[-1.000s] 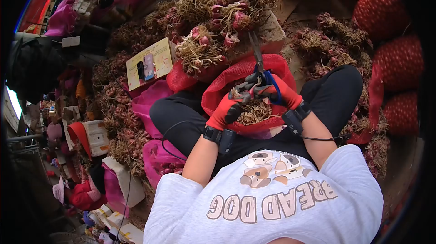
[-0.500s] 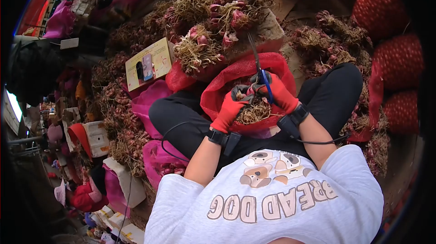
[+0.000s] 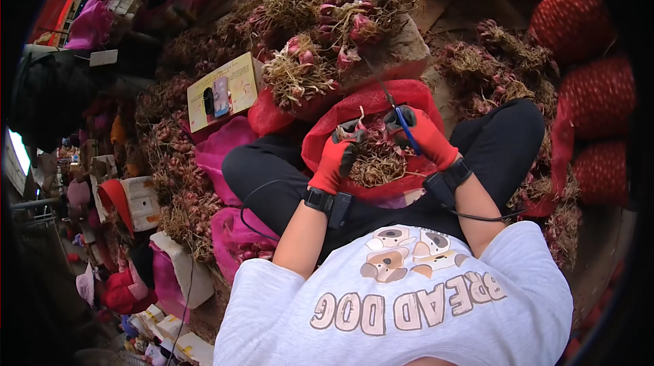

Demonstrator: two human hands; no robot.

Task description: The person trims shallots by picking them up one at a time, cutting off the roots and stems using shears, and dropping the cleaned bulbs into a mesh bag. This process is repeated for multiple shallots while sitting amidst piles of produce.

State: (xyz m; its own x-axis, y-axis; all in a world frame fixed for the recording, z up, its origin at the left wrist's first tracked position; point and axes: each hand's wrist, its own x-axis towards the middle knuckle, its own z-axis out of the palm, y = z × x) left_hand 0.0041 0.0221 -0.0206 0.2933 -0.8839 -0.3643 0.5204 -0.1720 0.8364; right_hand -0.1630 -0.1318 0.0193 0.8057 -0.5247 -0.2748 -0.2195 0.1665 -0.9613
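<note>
Both hands wear red gloves with dark fingers. My left hand [image 3: 343,150], on the left over the open red mesh bag [image 3: 315,135], is closed around a small shallot [image 3: 358,120] with a pale stem pointing up. On the right, my right hand [image 3: 422,135] grips blue-handled scissors [image 3: 403,124], whose blades point up and away. Dry stalks and roots [image 3: 378,161] fill the bag between my legs. Just beyond the bag, bunches of shallots [image 3: 300,66] lie on a block.
A yellow box [image 3: 242,88] carrying a phone stands at the left, beside pink mesh bags [image 3: 228,155]. More shallots [image 3: 504,59] are heaped on the right, near full red sacks [image 3: 599,93]. A person in red [image 3: 126,287] is at the lower left.
My hands have moved apart, the left one leftward with a shallot and the right one slightly rightward with the scissors. The scissor blades have swung a little lower.
</note>
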